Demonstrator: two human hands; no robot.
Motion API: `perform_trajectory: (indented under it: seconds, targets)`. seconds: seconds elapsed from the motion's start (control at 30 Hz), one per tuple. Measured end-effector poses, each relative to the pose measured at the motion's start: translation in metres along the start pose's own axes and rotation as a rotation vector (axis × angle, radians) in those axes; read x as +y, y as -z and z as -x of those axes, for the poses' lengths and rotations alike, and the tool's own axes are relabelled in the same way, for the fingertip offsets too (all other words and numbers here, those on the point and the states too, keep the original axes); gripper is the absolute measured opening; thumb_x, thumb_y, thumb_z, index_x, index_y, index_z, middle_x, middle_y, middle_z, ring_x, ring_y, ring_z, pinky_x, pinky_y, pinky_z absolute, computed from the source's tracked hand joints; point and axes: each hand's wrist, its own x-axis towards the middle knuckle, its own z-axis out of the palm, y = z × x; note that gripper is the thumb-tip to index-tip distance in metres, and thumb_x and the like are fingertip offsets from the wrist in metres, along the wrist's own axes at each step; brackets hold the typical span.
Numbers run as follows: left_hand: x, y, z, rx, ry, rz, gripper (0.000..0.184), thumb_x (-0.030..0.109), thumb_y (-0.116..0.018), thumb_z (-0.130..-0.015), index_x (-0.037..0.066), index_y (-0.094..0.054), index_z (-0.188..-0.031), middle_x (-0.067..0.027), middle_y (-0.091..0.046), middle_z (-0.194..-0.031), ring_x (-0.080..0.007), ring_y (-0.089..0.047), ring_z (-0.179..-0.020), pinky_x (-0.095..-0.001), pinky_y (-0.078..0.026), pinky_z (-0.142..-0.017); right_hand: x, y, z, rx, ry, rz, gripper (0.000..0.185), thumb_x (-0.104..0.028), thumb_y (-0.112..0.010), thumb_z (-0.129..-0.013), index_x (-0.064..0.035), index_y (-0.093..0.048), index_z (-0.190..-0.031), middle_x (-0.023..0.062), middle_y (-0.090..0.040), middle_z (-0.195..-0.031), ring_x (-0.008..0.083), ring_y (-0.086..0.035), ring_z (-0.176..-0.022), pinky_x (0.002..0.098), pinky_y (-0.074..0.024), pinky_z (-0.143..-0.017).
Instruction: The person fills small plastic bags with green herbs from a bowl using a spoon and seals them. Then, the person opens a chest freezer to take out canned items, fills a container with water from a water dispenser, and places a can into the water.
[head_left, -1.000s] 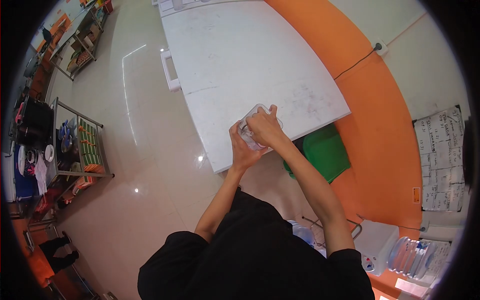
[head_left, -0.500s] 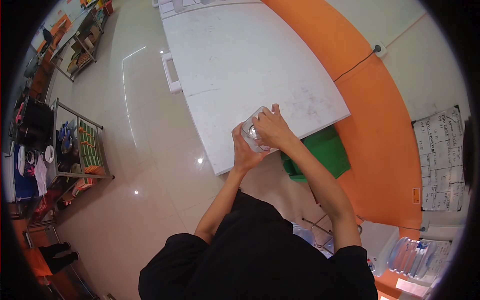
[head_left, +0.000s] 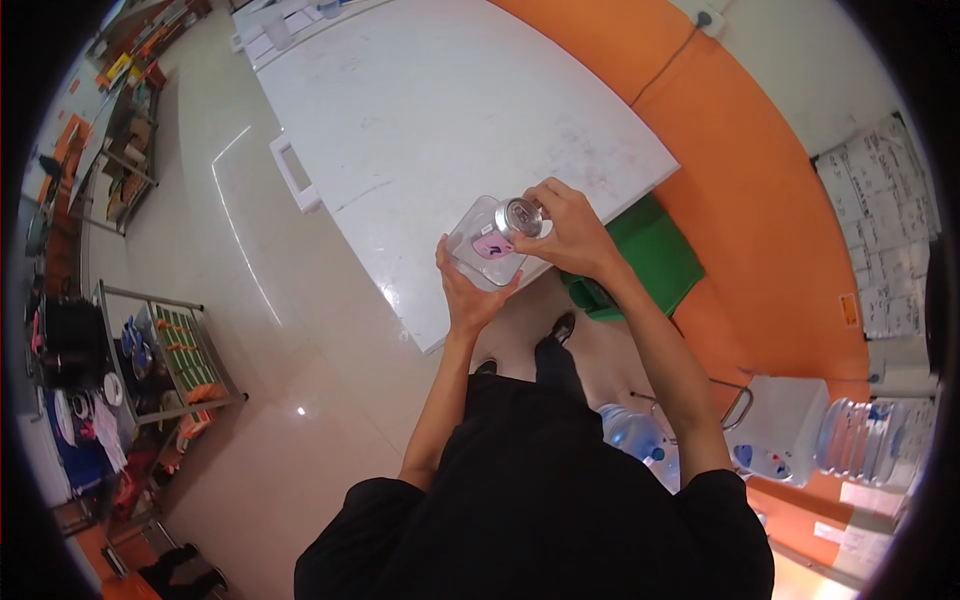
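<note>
My left hand [head_left: 472,295] is wrapped round the near left side of a clear, square-cornered container [head_left: 463,243], tilted over the front edge of a white worktop. At the container's right side, a can [head_left: 521,216] with a silver top and pull tab is gripped in the fingers of my right hand [head_left: 572,232]. A pink patch with dark marks [head_left: 491,246] shows just below the can's top; I cannot tell whether it belongs to the can or the container. How far the can's lower end sits inside the container is unclear.
The white worktop [head_left: 420,110] has a handle [head_left: 294,172] on its left side. Below its right corner stands a green bin [head_left: 655,255], beside an orange wall. Large water bottles [head_left: 632,432] are at lower right. Metal shelving [head_left: 170,350] lines the left. A person's legs show at lower left.
My right hand has moved from over the container to its right side, bringing the can's silver top up into view. My left hand still holds the container. The whole view has shifted.
</note>
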Motion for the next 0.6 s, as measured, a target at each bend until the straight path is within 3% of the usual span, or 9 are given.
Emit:
perform_trajectory:
  seconds: [0.1,0.2,0.3,0.4,0.5,0.6]
  targets:
    - [-0.011,-0.006,0.002,-0.027,0.043,0.059,0.113,0.028,-0.096,-0.06,-0.002,-0.024,-0.142,-0.0218,-0.045,-0.131,-0.0346,-0.049,-0.124,-0.0458,-0.043,-0.105,0.002,0.003,0.013,0.125,-0.085,-0.112,0.045,-0.024,-0.083,-0.072,0.0062,-0.066,-0.101,0.0118,-0.063,-0.09,0.0203,-0.058,-0.076,0.0336,-0.0508,-0.071]
    - [-0.003,-0.008,-0.001,-0.031,-0.001,-0.065,0.113,0.028,-0.096,-0.06,-0.002,-0.025,-0.143,-0.0209,-0.045,-0.131,-0.0341,-0.049,-0.123,-0.0455,-0.043,-0.105,0.014,0.007,0.024,0.176,-0.196,-0.17,0.045,-0.025,-0.082,-0.074,0.0072,-0.067,-0.102,0.0114,-0.065,-0.088,0.0179,-0.058,-0.08,0.0324,-0.0504,-0.072]
    - [0.007,-0.016,-0.004,-0.058,-0.026,-0.102,0.115,0.03,-0.096,-0.06,-0.003,-0.025,-0.144,-0.0217,-0.047,-0.13,-0.0351,-0.051,-0.121,-0.0459,-0.044,-0.103,0.034,0.011,0.036,0.256,-0.3,-0.315,0.057,-0.036,-0.081,-0.074,0.0092,-0.069,-0.106,0.0161,-0.067,-0.088,0.0194,-0.063,-0.079,0.0324,-0.0519,-0.07]
    - [0.022,-0.028,-0.007,-0.113,-0.021,-0.078,0.117,0.032,-0.096,-0.059,-0.003,-0.025,-0.145,-0.0226,-0.048,-0.13,-0.036,-0.051,-0.122,-0.0468,-0.044,-0.103,0.058,0.02,0.048,0.293,-0.376,-0.495,0.051,-0.031,-0.079,-0.079,0.0107,-0.068,-0.107,0.0138,-0.069,-0.089,0.0166,-0.064,-0.083,0.0304,-0.0519,-0.074]
    - [0.04,-0.055,-0.008,-0.195,-0.016,-0.057,0.118,0.032,-0.096,-0.059,-0.003,-0.025,-0.145,-0.0225,-0.048,-0.13,-0.0357,-0.051,-0.122,-0.0473,-0.044,-0.103,0.075,0.042,0.069,0.424,-0.503,-0.878,0.041,-0.022,-0.074,-0.086,0.0116,-0.067,-0.108,0.0127,-0.07,-0.096,0.0156,-0.064,-0.088,0.0297,-0.0519,-0.078]
    - [0.059,-0.089,-0.006,-0.291,-0.047,-0.041,0.118,0.031,-0.096,-0.058,-0.003,-0.024,-0.145,-0.0219,-0.048,-0.13,-0.0347,-0.051,-0.121,-0.0472,-0.043,-0.103,0.099,0.071,0.096,0.579,-0.511,-0.904,0.038,-0.016,-0.072,-0.089,0.0127,-0.065,-0.112,0.0129,-0.069,-0.1,0.016,-0.064,-0.092,0.0292,-0.0517,-0.082]
